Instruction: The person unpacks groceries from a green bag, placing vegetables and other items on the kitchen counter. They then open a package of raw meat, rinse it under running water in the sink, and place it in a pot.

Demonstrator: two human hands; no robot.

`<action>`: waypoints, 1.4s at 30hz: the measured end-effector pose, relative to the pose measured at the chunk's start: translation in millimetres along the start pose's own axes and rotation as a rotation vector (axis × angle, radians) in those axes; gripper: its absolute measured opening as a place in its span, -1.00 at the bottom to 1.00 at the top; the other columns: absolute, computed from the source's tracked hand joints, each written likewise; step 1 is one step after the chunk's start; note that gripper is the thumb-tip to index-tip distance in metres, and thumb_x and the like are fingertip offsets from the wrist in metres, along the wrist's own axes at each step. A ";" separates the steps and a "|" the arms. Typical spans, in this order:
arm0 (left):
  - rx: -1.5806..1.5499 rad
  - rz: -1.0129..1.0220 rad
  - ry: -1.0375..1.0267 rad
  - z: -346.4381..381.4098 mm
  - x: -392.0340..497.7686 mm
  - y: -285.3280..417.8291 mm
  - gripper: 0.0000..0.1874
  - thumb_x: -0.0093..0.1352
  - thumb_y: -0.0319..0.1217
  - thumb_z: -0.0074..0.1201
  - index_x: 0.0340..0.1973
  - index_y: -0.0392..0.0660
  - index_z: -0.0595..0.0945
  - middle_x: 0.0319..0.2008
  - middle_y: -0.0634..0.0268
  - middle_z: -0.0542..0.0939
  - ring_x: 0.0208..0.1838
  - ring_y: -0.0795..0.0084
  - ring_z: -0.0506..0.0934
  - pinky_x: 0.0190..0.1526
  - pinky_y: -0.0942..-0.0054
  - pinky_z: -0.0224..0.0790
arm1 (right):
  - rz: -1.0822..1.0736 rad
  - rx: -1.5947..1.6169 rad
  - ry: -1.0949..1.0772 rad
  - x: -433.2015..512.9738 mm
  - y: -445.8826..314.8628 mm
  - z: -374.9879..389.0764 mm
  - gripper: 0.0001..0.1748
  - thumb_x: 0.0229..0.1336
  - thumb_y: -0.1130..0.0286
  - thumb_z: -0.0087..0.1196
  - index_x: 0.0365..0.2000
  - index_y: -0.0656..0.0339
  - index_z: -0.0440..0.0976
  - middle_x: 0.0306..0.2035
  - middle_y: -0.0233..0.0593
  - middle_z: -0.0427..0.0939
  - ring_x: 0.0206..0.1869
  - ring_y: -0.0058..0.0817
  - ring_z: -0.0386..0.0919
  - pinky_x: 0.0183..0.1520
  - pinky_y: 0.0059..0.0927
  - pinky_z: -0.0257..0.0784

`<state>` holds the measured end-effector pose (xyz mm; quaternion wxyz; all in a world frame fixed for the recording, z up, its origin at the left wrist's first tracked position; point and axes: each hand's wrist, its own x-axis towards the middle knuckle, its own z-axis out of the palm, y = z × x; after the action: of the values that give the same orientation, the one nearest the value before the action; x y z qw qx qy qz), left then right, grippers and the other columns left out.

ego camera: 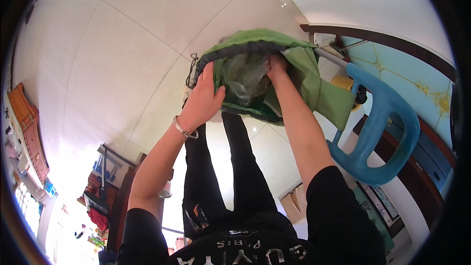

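A green fabric bag [300, 70] with a dark hem gapes open before me. Inside it lies crumpled clear plastic film [241, 77]. My left hand [206, 97], a silver bangle at its wrist, holds the bag's left rim; its thumb is spread toward the opening. My right hand [276, 67] reaches into the bag and touches the film on its right side. Some of its fingers are hidden, so its grip is unclear. A dark cord [192, 70] loops out at the bag's left edge. A green flap [335, 103] hangs out at the right.
Close to the bag's right side stands a blue plastic chair back [371, 129] on a grey metal tube. Behind it is a yellow perforated container [342, 82]. Pale floor tiles [125, 44] meet a white wall [368, 0]. Wooden furniture [27, 121] stands far left.
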<state>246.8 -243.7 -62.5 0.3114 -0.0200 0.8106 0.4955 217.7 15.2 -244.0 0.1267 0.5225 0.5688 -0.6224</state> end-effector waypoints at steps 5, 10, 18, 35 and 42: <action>0.060 0.043 -0.080 0.3 4.3 -11.2 -0.32 0.19 -0.51 -0.14 0.20 -0.32 0.01 0.13 -0.17 0.21 0.20 0.00 0.21 0.18 0.31 0.05 | 0.387 0.356 -0.171 -92.0 -13.7 -0.1 -0.80 0.04 0.46 -0.27 -0.67 0.03 0.17 -0.75 -0.51 0.10 -0.77 -0.65 0.01 -0.76 -0.58 -0.14; 0.018 0.031 -0.131 -6.3 14.2 -16.0 -0.29 0.14 -0.56 -0.17 0.21 -0.32 -0.01 0.17 -0.15 0.18 0.26 0.06 0.15 0.23 0.35 -0.01 | 0.173 0.262 -0.242 -204.6 -57.0 -8.4 -0.82 0.03 0.56 -0.32 -0.61 0.05 0.18 -0.76 -0.55 0.09 -0.78 -0.68 -0.03 -0.76 -0.60 -0.15; 0.031 0.465 -0.284 -16.1 -43.7 34.9 0.00 0.03 -0.40 0.19 0.26 -0.23 -0.10 0.26 -0.11 -0.03 0.32 -0.01 -0.01 0.26 0.21 -0.10 | -0.089 0.380 -0.622 -378.6 -110.7 -24.2 -0.87 -0.12 0.63 -0.23 -0.56 0.17 0.29 -0.69 -0.50 0.23 -0.63 -0.73 0.17 -0.59 -0.65 0.08; 0.297 0.222 0.743 -110.2 -175.2 -18.7 -0.58 0.23 -0.23 0.00 -0.09 -0.24 0.44 -0.05 0.03 0.45 0.09 0.18 0.38 0.15 0.29 0.15 | -0.577 0.058 -0.866 -408.6 -78.5 57.6 -0.84 0.07 0.48 -0.13 -0.28 0.24 0.32 -0.34 -0.29 0.39 -0.33 -0.54 0.37 -0.20 -0.53 0.29; 0.006 -0.152 0.464 -72.0 -41.0 -284.6 -0.62 0.27 -0.39 -0.04 0.00 -0.22 0.42 0.00 0.13 0.44 0.08 0.20 0.36 0.09 0.27 0.18 | -0.472 -0.961 0.356 -75.3 26.2 15.3 -0.31 -0.11 0.32 0.04 0.08 0.27 0.11 0.05 0.06 0.22 0.11 -0.08 0.21 0.16 -0.22 0.12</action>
<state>342.0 -458.4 -243.4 0.1534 -0.1932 0.8581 0.4503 261.5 -38.9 -202.2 0.1098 0.3617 0.9024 -0.2069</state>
